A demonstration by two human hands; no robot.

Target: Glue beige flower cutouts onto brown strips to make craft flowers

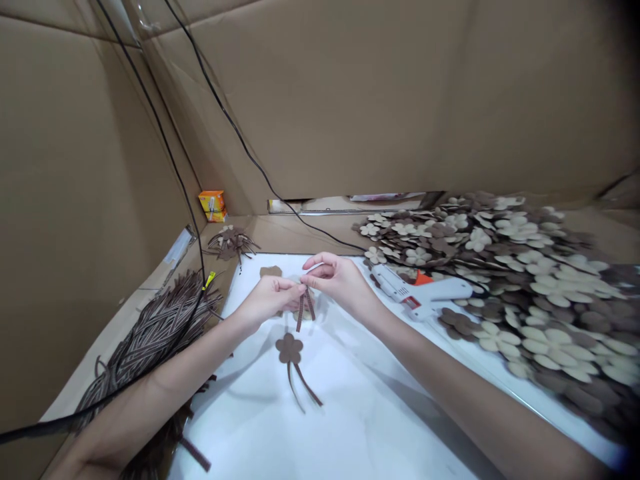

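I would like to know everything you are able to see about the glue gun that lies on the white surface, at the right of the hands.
The hot glue gun has a white, plastic-looking body with an orange part at its top and a small red patch on its side. It lies on its side on the white tabletop, to the right of the person's right hand, and no hand holds it. Flower cut-outs lie close beside it. Its nozzle and any cord are hard to make out.
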